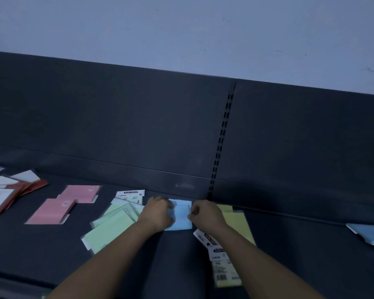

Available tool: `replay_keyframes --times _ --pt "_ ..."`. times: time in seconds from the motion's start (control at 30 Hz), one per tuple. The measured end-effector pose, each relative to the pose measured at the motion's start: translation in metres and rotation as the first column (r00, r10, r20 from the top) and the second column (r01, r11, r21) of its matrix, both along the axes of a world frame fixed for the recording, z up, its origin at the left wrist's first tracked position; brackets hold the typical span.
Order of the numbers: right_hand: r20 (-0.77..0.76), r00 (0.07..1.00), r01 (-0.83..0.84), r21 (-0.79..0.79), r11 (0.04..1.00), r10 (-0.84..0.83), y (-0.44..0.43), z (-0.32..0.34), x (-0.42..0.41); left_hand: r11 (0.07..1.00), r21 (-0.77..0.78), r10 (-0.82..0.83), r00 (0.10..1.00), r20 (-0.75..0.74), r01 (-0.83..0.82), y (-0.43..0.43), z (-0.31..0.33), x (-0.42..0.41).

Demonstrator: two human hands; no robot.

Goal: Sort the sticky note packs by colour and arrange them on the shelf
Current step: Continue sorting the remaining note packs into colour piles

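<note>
A light blue sticky note pack (180, 216) lies on the dark shelf (138, 262), held at its left edge by my left hand (158, 211) and at its right edge by my right hand (205, 213). Green packs (110, 227) overlap just left of my left hand. Yellow packs (238, 225) lie under and right of my right forearm, their white label ends (219, 262) toward me. Two pink packs (63, 203) sit further left. Orange-red packs (7, 195) are at the far left. More blue packs (369, 235) rest at the right edge.
The shelf's dark back panel (117, 126) rises behind the packs, with a slotted upright (220, 145) just beyond my right hand. A pale wall (181, 29) is above. The shelf's front lip (13, 283) runs along the lower left.
</note>
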State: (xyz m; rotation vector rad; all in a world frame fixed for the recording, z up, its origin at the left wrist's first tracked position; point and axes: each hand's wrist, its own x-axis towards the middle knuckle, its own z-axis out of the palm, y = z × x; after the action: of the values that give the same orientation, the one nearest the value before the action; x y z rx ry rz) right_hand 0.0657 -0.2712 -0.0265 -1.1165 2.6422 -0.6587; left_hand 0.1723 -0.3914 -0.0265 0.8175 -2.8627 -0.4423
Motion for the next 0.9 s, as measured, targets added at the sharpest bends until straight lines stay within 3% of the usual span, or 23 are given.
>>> replay_keyframes --times 0.3,0.5,0.9 --pt "-0.264 0.964 0.047 0.118 0.992 -0.014 0.057 0.029 -0.008 0.971 -0.179 -0.154 0.987 0.037 0.158 0.017 0.029 -0.014" --pt "-0.353 0.928 0.214 0.233 0.949 -0.122 0.120 0.043 -0.002 0.909 -0.283 -0.293 0.952 0.094 0.307 0.054 0.038 -0.027" --pt "-0.341 0.850 0.502 0.297 0.812 -0.401 0.265 0.053 -0.003 0.777 -0.290 -0.551 0.826 0.117 0.559 0.182 0.041 -0.082"
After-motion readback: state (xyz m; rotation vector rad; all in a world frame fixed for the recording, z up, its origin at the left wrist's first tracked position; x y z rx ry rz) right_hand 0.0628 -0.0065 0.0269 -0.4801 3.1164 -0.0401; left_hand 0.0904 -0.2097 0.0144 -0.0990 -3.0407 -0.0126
